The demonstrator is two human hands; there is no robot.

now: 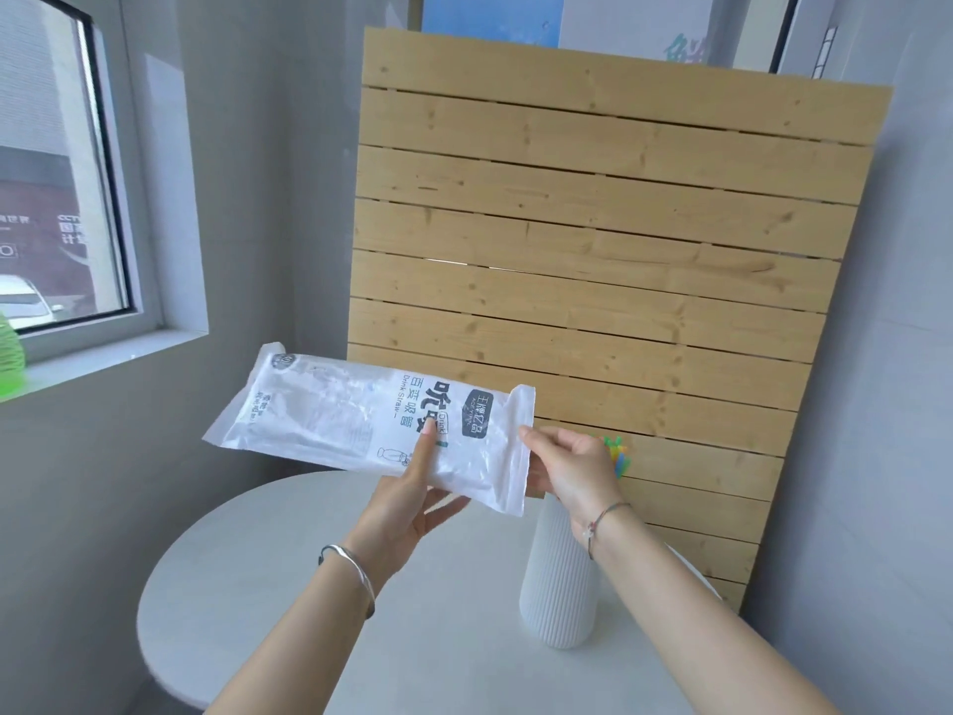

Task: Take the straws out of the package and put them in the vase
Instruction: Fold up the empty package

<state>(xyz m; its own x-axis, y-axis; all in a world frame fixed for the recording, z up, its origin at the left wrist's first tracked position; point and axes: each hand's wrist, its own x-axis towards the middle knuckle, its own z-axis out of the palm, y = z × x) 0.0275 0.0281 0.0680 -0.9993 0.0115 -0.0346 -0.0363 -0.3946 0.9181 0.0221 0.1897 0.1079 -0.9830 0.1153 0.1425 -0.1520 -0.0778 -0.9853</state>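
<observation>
A clear plastic straw package (350,420) with black print is held flat in the air above the table. My left hand (407,498) grips it from below, thumb pressed on top near the print. My right hand (572,472) pinches the package's right end. A white ribbed vase (554,585) stands on the round white table (289,585) under my right wrist. Several coloured straw tips (619,456) show just behind my right hand, above the vase's mouth. The vase's mouth is hidden by my right hand.
A slatted wooden panel (608,240) leans against the wall right behind the table. A window (51,172) with a grey sill is at the left, and a green object (10,363) sits on the sill.
</observation>
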